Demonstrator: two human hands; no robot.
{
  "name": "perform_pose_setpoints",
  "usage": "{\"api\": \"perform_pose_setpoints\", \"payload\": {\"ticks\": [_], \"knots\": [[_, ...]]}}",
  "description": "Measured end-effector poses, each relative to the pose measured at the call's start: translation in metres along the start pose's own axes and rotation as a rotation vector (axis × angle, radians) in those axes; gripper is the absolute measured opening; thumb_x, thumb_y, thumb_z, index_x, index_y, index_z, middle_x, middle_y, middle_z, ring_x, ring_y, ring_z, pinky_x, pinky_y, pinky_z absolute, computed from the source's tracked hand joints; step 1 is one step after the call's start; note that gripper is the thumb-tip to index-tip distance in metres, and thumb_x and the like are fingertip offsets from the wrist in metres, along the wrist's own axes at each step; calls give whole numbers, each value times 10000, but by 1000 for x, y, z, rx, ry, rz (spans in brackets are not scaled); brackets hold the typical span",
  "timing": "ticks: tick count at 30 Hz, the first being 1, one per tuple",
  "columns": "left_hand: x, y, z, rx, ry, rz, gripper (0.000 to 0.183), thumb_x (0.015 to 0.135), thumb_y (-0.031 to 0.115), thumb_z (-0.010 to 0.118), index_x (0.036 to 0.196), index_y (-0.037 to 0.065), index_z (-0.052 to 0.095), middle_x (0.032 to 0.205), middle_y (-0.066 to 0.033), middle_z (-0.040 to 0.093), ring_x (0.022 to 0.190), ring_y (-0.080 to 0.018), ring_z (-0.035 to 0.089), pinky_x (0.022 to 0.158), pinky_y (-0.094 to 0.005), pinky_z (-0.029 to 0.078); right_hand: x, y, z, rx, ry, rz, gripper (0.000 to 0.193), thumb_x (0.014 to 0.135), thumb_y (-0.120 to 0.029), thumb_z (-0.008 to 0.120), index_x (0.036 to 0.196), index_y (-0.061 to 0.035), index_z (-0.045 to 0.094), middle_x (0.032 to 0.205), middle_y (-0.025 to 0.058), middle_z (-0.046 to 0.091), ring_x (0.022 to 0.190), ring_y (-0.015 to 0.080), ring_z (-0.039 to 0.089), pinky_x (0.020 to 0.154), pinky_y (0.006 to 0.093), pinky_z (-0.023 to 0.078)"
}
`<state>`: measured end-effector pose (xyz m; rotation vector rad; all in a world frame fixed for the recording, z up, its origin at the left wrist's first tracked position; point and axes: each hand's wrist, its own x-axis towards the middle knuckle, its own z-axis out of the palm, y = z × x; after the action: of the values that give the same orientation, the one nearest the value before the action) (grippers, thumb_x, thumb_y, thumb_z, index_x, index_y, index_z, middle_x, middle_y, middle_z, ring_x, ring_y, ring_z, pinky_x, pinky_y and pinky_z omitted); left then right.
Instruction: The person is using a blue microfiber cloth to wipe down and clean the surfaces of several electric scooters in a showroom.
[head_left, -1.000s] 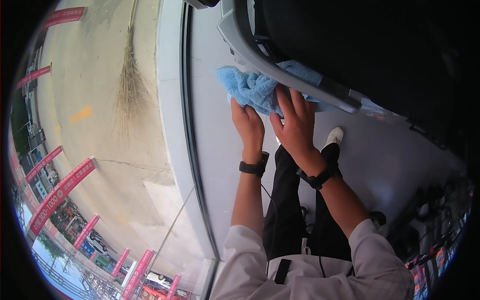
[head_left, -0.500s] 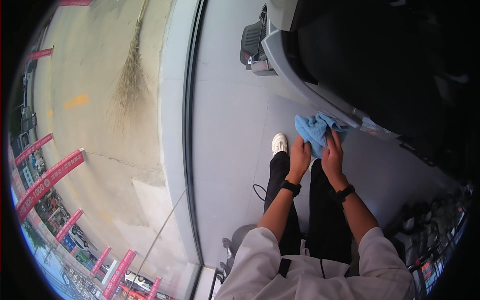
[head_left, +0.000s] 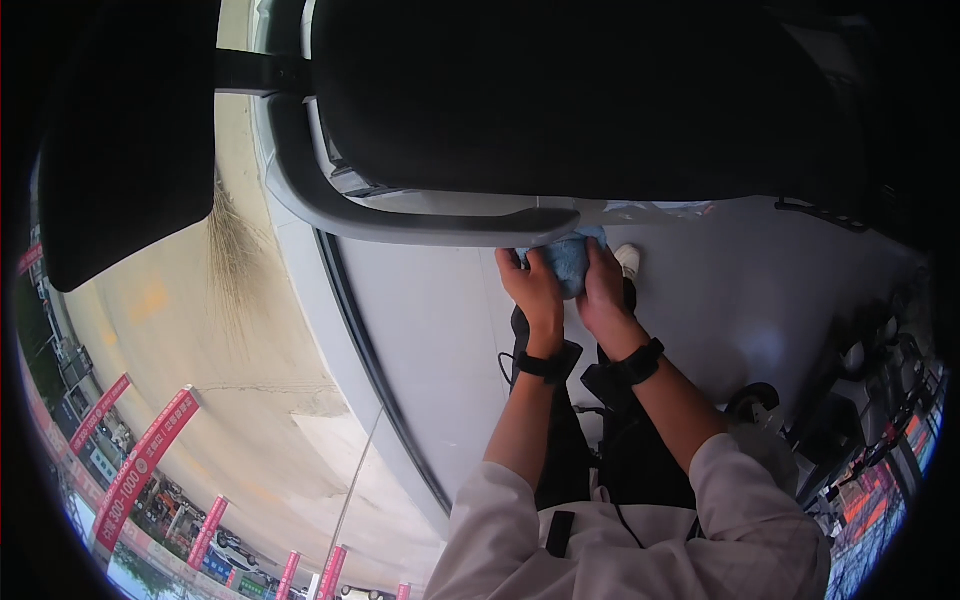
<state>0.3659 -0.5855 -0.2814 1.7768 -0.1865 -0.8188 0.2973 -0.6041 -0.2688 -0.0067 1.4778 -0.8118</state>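
A blue towel-like cloth (head_left: 568, 268) is bunched between my two hands. My left hand (head_left: 536, 295) is closed on its left side, with bent fingers near the underside of a grey curved rail (head_left: 400, 222). My right hand (head_left: 603, 292) grips the cloth from the right, fingers pointing up along it. The rail's end overlaps the cloth's upper edge; whether they touch, I cannot tell. Above the rail spreads a large black seat-like part (head_left: 590, 100) of what looks like a scooter. Each of my wrists wears a black band.
A separate black pad (head_left: 130, 130) juts out at the upper left. Beyond the door track (head_left: 375, 330) on the left, a straw broom (head_left: 235, 250) lies on the concrete, with red banners (head_left: 145, 460) further out. Dark parked scooters (head_left: 865, 400) line the right side. Grey tile floor (head_left: 440, 330) lies beneath me.
The view has shifted, and the black seat and grey rail now stretch across the top. My hands and the cloth appear further left, up against the rail; they were apart from it lower down.
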Motion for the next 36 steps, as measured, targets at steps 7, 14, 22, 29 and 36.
{"api": "perform_pose_setpoints", "payload": {"ticks": [7, 14, 22, 29, 36], "knots": [[-64, -6, 68, 92, -136, 39, 213, 822, 9, 595, 984, -29, 461, 896, -84, 525, 850, -184, 514, 843, -295, 416, 10, -71, -84, -21, 57, -152, 345, 995, -247, 483, 1270, -38, 491, 1197, 78, 565, 1075, 175, 550, 908, 316, 460], [-141, 7, 182, 155, -707, 151, 292, 768, 23, 668, 1027, -10, 537, 1050, -169, 620, 985, -279, 625, 818, -342, 504, 39, -179, -189, 243, 131, -466, 367, 1007, -255, 447, 1301, -35, 465, 1255, 93, 533, 1125, 203, 542, 959, 341, 442], [-180, 71, 275, 161, -964, 526, 324, 744, 4, 660, 1050, 1, 555, 1008, -159, 583, 873, -314, 604, 766, -355, 498, 53, -287, -278, 198, 101, -585, 456, 966, -331, 519, 1307, -33, 464, 1228, 85, 546, 1124, 206, 542, 938, 322, 433], [-199, 96, 213, 479, -765, 731, 337, 678, -6, 742, 997, 84, 681, 981, -108, 581, 919, -283, 617, 769, -342, 512, -15, -288, -268, -128, 146, -619, 323, 920, -220, 581, 1161, -5, 583, 1193, 75, 555, 1057, 164, 530, 906, 280, 412], [-181, 224, 221, 460, -760, 1346, 287, 671, 120, 774, 948, 190, 745, 1038, -47, 615, 893, -222, 636, 775, -338, 552, -54, -317, -219, 62, 271, -1213, 400, 912, -187, 536, 1247, 29, 502, 1291, 136, 478, 1154, 223, 501, 974, 365, 401]]}}
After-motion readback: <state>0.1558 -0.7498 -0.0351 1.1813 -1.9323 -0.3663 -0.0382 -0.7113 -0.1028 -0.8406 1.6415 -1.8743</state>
